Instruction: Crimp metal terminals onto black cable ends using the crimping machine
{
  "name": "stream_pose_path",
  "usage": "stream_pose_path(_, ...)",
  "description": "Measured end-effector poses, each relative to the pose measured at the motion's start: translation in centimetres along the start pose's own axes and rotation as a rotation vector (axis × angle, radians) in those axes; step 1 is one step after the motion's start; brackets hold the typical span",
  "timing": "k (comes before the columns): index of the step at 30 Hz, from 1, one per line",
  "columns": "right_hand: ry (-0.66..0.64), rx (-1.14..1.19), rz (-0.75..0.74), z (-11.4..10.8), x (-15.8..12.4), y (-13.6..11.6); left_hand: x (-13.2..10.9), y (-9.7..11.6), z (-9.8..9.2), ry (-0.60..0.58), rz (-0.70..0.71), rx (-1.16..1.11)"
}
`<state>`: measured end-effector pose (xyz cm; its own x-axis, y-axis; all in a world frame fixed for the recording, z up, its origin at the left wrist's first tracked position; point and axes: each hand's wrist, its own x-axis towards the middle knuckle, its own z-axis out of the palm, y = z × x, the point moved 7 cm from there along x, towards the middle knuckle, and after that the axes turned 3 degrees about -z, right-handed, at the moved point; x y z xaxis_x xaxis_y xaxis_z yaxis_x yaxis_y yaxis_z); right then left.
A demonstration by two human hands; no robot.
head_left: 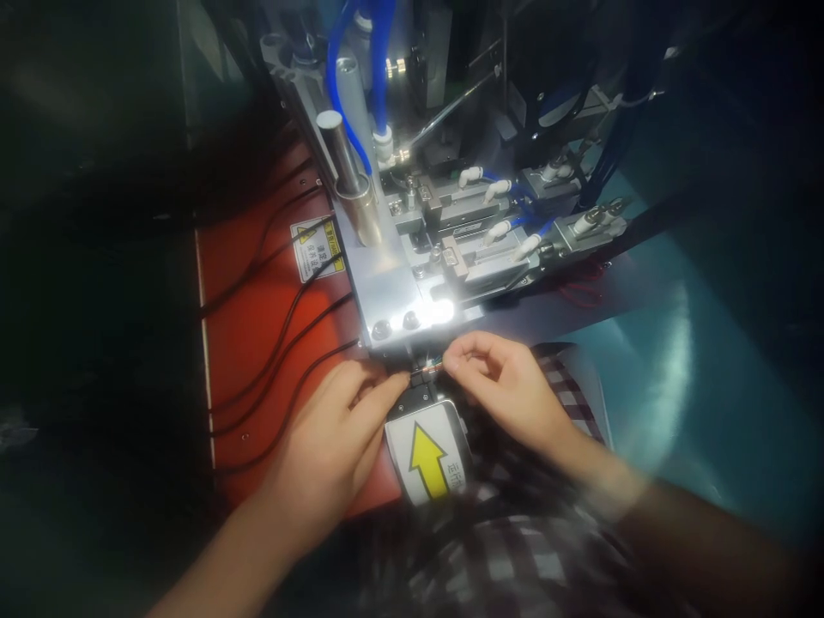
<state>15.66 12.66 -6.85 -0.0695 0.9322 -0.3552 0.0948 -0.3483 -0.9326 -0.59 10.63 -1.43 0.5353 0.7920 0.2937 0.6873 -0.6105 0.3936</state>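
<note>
The left hand [331, 425] is placed at eight o'clock from the thin wires [433, 366]; its grip cannot be told. A yellow arrow [428, 461] is seen at six. At three, the wires are pinched by the right hand [508, 384].

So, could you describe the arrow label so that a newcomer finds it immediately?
Start at the red base. By its lower right corner, beside the left hand, is a white label; unlike the warning label higher up, it bears one large yellow arrow.
</note>
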Motion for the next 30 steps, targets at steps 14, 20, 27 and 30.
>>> stream_pose_path(14,0.017,-0.015,-0.127,0.34,0.15,-0.45,0.03,-0.05,0.13,-0.015,-0.024,0.001)
stream_pose_path(20,-0.009,0.009,-0.134,0.44,0.09,-0.22,0.07,0.01,0.06,-0.011,-0.024,0.004)
stream_pose_path(27,-0.008,0.025,-0.113,0.53,-0.11,0.15,0.2,0.09,-0.02,-0.006,-0.024,0.004)
stream_pose_path(30,-0.005,0.023,-0.055,0.55,-0.02,0.2,0.15,0.03,-0.04,-0.006,-0.029,-0.002)
